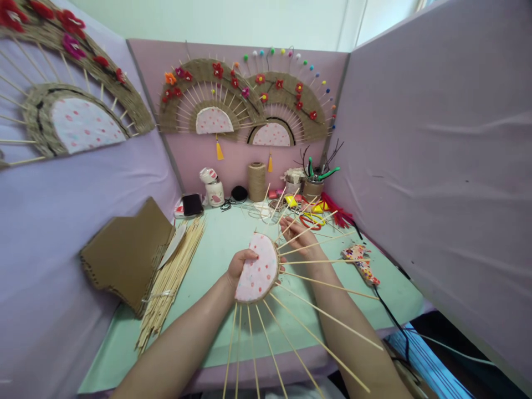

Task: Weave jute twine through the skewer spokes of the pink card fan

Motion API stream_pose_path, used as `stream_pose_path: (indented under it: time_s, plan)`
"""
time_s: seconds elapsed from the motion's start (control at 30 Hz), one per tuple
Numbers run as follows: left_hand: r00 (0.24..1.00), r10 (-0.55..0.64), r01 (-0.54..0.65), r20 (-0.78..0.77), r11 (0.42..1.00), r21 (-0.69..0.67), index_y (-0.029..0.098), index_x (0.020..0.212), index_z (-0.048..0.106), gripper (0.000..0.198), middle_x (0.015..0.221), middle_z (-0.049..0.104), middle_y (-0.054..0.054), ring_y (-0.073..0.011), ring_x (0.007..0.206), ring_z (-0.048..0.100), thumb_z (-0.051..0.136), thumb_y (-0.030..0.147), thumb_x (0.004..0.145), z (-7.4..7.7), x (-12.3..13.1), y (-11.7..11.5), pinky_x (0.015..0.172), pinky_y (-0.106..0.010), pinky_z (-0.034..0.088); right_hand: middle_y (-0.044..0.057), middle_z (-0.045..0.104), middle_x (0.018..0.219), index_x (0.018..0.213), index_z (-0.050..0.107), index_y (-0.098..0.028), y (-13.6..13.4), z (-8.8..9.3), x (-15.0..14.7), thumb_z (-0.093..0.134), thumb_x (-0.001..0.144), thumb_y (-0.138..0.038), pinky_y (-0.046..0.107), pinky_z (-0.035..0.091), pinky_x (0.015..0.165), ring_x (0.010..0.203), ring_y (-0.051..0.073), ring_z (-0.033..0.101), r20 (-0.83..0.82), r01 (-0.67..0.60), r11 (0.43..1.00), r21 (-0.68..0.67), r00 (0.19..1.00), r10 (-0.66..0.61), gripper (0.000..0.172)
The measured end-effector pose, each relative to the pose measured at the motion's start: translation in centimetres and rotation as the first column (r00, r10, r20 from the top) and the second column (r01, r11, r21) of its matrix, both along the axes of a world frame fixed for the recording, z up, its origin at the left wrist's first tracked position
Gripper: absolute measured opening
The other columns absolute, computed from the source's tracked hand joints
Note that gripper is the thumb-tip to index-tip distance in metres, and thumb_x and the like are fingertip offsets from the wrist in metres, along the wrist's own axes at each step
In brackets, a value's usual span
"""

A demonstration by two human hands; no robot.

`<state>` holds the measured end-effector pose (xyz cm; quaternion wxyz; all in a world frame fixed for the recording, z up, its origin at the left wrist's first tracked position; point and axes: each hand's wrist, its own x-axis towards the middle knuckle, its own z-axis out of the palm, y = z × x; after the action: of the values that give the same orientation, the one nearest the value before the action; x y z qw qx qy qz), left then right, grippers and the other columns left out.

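Observation:
My left hand (240, 265) grips a half-round fan base (260, 271), thumb on its white face with red dots and fingertips showing behind its curved edge. Thin wooden sticks (320, 261) fan out from that brown-wrapped edge, up, to the right and down toward me. Behind the upper sticks is my right hand (297, 233), palm partly turned up and fingers loosely apart. I see nothing clearly held in it; the sticks cross in front of its fingers.
A bundle of sticks (172, 282) and brown cardboard (124, 255) lie left. A patterned glue gun (361, 263) with a cord lies right. Behind are a twine spool (256, 182), scissors (311, 220) and a pot of pliers (313, 185). Finished fans (214, 72) hang on the partitions.

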<state>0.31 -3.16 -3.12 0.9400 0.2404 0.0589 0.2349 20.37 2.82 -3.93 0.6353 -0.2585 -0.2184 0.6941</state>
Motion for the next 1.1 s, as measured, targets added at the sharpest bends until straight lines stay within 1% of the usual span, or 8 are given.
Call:
stream_pose_path:
  time_s: [0.13,0.33,0.53,0.67,0.77,0.83,0.9,1.1]
  plan:
    - [1.0,-0.012,0.012,0.014,1.0,-0.002,0.008,0.115,0.059,0.049,0.11,0.066,-0.019,-0.0309,0.096,0.065,0.045,0.016,0.069,0.2,0.0,-0.1,0.081,-0.047,0.049,0.0,0.072,0.077,0.079,0.06,-0.02,-0.3,0.5,-0.2,0.066,0.067,-0.001,0.014,0.055,0.067,0.075,0.009,0.069,-0.008,0.036,0.999,-0.009,0.999,-0.036,0.023]
    - [0.999,0.028,-0.027,-0.03,0.999,0.029,0.013,0.133,0.044,0.065,0.123,0.059,-0.016,-0.0333,0.105,0.06,0.046,0.012,0.068,0.2,0.2,-0.4,0.079,-0.047,0.05,0.002,0.072,0.078,0.079,0.061,-0.02,-0.9,1.1,-0.3,0.061,0.072,-0.001,0.015,0.056,0.068,0.074,0.01,0.069,-0.052,0.129,0.992,0.015,0.99,-0.128,0.02]
    - [0.995,0.092,-0.09,-0.044,0.995,0.05,0.012,0.134,0.043,0.067,0.11,0.066,-0.016,-0.0294,0.097,0.064,0.047,0.007,0.068,0.4,0.5,-0.5,0.076,-0.04,0.052,0.002,0.072,0.077,0.08,0.063,-0.018,-1.2,1.6,0.1,0.058,0.074,-0.001,0.016,0.055,0.066,0.071,0.009,0.067,-0.064,0.135,0.991,0.01,0.989,-0.134,0.019]
    - [0.998,0.06,-0.058,-0.03,0.996,0.068,0.008,0.121,0.056,0.053,0.092,0.071,-0.015,-0.0268,0.082,0.068,0.047,0.008,0.068,0.7,0.5,-0.5,0.072,-0.037,0.052,-0.003,0.069,0.07,0.078,0.061,-0.021,-1.2,2.3,1.4,0.058,0.075,-0.005,0.013,0.052,0.055,0.058,0.006,0.062,-0.09,0.143,0.99,0.014,0.986,-0.141,0.017]
    - [1.0,0.005,-0.004,-0.021,0.999,0.039,0.005,0.107,0.063,0.041,0.087,0.071,-0.017,-0.0268,0.081,0.068,0.047,0.011,0.069,0.8,0.4,-0.5,0.073,-0.037,0.051,-0.008,0.063,0.061,0.077,0.06,-0.024,-1.4,2.7,3.0,0.058,0.077,-0.011,0.012,0.044,0.045,0.044,0.002,0.049,-0.12,0.161,0.982,0.095,0.981,-0.149,0.013]
    - [1.0,-0.006,0.006,-0.014,1.0,0.014,0.004,0.105,0.063,0.04,0.09,0.071,-0.018,-0.0275,0.085,0.068,0.047,0.013,0.069,0.7,0.4,-0.4,0.076,-0.038,0.051,-0.008,0.061,0.06,0.078,0.06,-0.025,-1.6,2.9,4.0,0.059,0.078,-0.017,0.015,0.042,0.044,0.042,0.003,0.044,-0.112,0.177,0.965,0.191,0.981,-0.158,0.008]
    - [1.0,0.006,-0.006,-0.021,1.0,0.008,0.005,0.111,0.06,0.045,0.092,0.071,-0.017,-0.0276,0.088,0.067,0.047,0.013,0.069,0.6,0.5,-0.4,0.077,-0.039,0.05,-0.007,0.062,0.064,0.08,0.061,-0.027,-1.8,3.1,4.8,0.06,0.078,-0.022,0.018,0.044,0.05,0.046,0.005,0.045,-0.105,0.219,0.939,0.266,0.975,-0.198,0.005]
    - [0.997,0.067,-0.066,-0.041,0.998,0.015,0.011,0.131,0.046,0.062,0.103,0.069,-0.015,-0.0277,0.091,0.066,0.044,0.009,0.069,0.2,0.8,-0.3,0.081,-0.043,0.049,-0.008,0.068,0.08,0.08,0.066,-0.03,-2.8,4.2,5.7,0.056,0.08,-0.022,0.022,0.048,0.062,0.054,0.005,0.049,-0.161,0.337,0.879,0.338,0.941,-0.299,0.013]
